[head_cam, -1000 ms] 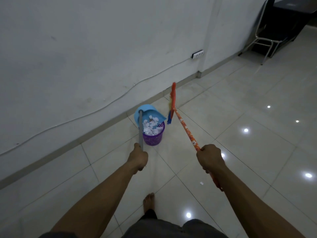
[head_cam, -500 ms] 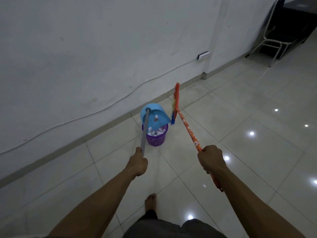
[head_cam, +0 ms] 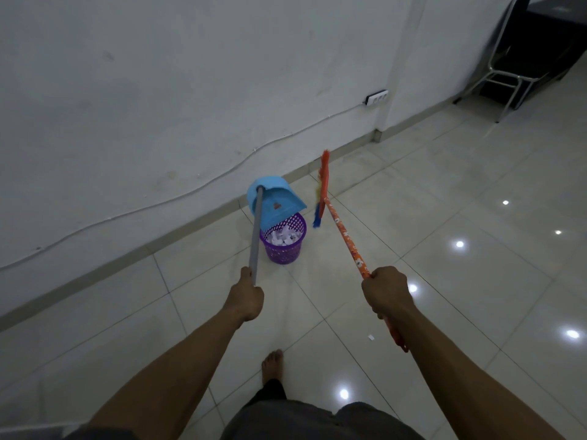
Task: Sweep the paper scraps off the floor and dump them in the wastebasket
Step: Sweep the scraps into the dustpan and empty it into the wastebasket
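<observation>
Head view
Left hand: left hand (head_cam: pixel 246 295) is fisted around the grey handle (head_cam: pixel 255 236) of the blue dustpan (head_cam: pixel 274 203).
Dustpan: tipped mouth-down over the purple wastebasket (head_cam: pixel 283 241), covering its far rim.
Wastebasket: on the tiled floor (head_cam: pixel 444 281) near the wall (head_cam: pixel 158 90), paper scraps (head_cam: pixel 284 238) piled inside.
Right hand: right hand (head_cam: pixel 386 292) grips the orange broom (head_cam: pixel 344 239), its head raised just right of the wastebasket.
Stray scrap: one white bit (head_cam: pixel 370 337) lies on the floor near the bare foot (head_cam: pixel 272 365).

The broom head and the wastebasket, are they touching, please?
Apart: the head view shows bare floor between the broom head and the purple wastebasket.
</observation>
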